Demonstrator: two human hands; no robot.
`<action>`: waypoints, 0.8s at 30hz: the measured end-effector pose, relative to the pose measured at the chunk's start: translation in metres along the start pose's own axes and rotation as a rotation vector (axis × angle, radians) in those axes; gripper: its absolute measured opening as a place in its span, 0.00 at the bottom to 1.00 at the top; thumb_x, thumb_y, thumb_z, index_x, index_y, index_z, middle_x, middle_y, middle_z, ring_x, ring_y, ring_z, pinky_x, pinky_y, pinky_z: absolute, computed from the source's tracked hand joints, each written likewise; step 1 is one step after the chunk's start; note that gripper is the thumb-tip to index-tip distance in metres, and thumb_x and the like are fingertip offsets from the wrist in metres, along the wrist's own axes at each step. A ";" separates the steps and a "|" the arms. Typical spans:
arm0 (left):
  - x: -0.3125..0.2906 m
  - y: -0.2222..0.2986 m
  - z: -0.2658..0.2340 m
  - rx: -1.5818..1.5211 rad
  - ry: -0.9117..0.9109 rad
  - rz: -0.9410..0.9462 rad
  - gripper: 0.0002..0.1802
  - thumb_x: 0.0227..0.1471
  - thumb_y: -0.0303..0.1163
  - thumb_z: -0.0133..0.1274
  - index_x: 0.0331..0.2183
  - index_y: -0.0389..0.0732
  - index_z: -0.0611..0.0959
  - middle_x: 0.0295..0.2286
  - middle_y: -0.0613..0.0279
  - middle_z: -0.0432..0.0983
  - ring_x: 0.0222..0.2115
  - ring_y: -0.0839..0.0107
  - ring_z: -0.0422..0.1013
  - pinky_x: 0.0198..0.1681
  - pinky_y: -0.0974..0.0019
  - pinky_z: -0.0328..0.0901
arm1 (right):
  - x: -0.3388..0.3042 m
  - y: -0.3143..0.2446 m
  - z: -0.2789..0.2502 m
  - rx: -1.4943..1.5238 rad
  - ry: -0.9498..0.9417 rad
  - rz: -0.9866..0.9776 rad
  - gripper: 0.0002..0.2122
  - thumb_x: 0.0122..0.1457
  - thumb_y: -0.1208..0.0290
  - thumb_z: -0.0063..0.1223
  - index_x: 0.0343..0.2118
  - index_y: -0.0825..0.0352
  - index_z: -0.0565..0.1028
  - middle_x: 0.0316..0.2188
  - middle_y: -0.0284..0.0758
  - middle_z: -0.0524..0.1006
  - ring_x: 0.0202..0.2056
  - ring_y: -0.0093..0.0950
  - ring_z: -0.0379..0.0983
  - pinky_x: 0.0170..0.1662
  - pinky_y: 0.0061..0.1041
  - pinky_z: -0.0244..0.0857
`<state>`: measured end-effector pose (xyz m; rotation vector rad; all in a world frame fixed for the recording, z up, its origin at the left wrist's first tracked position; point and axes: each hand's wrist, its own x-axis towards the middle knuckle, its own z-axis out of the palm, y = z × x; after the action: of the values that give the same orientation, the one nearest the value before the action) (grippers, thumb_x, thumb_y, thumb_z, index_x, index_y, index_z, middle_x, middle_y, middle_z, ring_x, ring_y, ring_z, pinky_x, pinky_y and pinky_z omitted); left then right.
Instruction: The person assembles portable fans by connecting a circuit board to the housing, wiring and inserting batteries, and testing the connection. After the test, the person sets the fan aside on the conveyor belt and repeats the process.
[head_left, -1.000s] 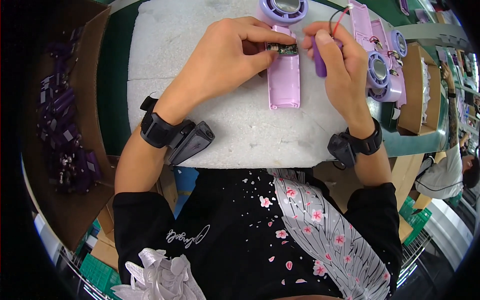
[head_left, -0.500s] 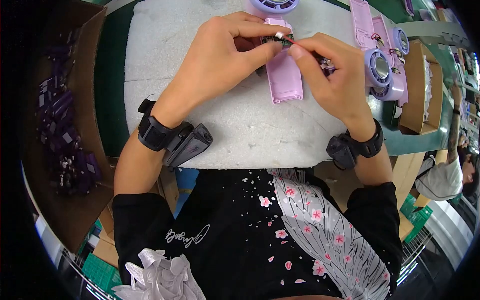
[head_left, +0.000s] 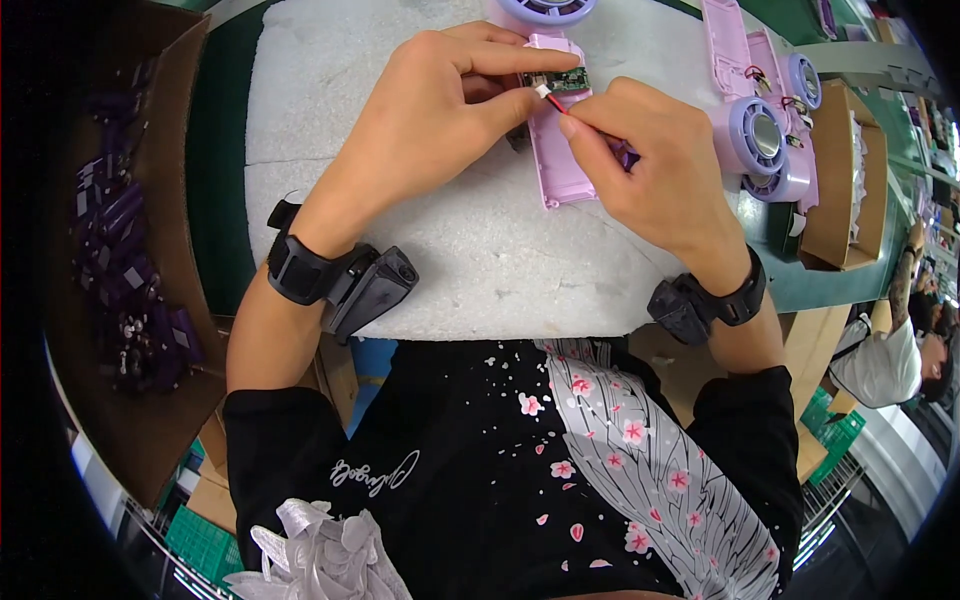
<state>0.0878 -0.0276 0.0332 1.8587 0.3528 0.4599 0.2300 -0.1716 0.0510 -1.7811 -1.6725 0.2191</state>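
Note:
A handheld fan's pink half-housing [head_left: 560, 165] lies open on the white foam mat, its lilac fan head [head_left: 548, 14] at the far end. My left hand [head_left: 430, 115] steadies it, index finger over the green circuit board [head_left: 570, 80] and thumb along the board's near side. Between finger and thumb of my right hand [head_left: 665, 165] is a red-and-black wire lead [head_left: 558, 104]. Its white plug [head_left: 543, 91] touches or nearly touches my left thumb tip, beside the board. Something purple, probably a battery cell [head_left: 624, 154], shows partly under my right fingers.
More pink fan housings [head_left: 728, 40] with lilac fan heads [head_left: 750, 135] lie to the right. Beyond them stands a cardboard box [head_left: 835, 200] with white pieces. A deep carton [head_left: 180, 150] at left holds many purple cells [head_left: 120, 230]. Another person [head_left: 880, 360] is at far right.
The white plug has moved left and nearer to me, off the board toward my left thumb. My right hand has shifted slightly left and nearer, uncovering more of the circuit board.

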 end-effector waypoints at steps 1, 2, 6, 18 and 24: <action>0.000 0.000 -0.001 -0.005 -0.008 -0.005 0.17 0.50 0.21 0.53 0.43 0.41 0.85 0.34 0.61 0.76 0.28 0.78 0.72 0.32 0.75 0.67 | 0.000 0.000 0.001 -0.018 -0.013 -0.008 0.02 0.53 0.76 0.57 0.27 0.69 0.77 0.19 0.34 0.70 0.19 0.26 0.66 0.23 0.24 0.58; 0.000 0.000 -0.002 -0.005 -0.010 -0.005 0.17 0.50 0.21 0.53 0.43 0.41 0.85 0.34 0.61 0.76 0.28 0.78 0.72 0.32 0.75 0.67 | 0.000 0.001 0.002 -0.018 -0.012 -0.006 0.02 0.53 0.76 0.57 0.27 0.69 0.77 0.19 0.34 0.70 0.19 0.26 0.66 0.23 0.24 0.58; 0.001 0.000 -0.002 0.015 -0.034 -0.015 0.19 0.49 0.19 0.52 0.44 0.41 0.84 0.35 0.62 0.75 0.28 0.80 0.71 0.31 0.76 0.66 | 0.000 0.003 0.005 -0.054 0.000 -0.004 0.02 0.52 0.76 0.57 0.26 0.68 0.77 0.18 0.34 0.69 0.18 0.28 0.65 0.22 0.26 0.57; 0.001 0.002 -0.002 -0.050 -0.054 -0.019 0.18 0.51 0.19 0.54 0.45 0.42 0.84 0.35 0.61 0.76 0.29 0.79 0.72 0.34 0.74 0.68 | -0.001 0.004 0.006 -0.095 -0.013 0.032 0.02 0.52 0.76 0.57 0.26 0.68 0.77 0.18 0.35 0.67 0.18 0.30 0.65 0.22 0.28 0.57; 0.003 0.004 -0.006 0.016 -0.144 -0.064 0.19 0.54 0.19 0.51 0.48 0.39 0.81 0.44 0.62 0.72 0.39 0.77 0.70 0.42 0.76 0.66 | -0.003 0.002 0.007 -0.108 -0.004 0.054 0.02 0.52 0.75 0.58 0.25 0.67 0.77 0.19 0.34 0.68 0.18 0.30 0.65 0.23 0.27 0.58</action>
<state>0.0877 -0.0226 0.0393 1.8780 0.3185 0.2780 0.2276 -0.1717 0.0439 -1.9087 -1.6681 0.1585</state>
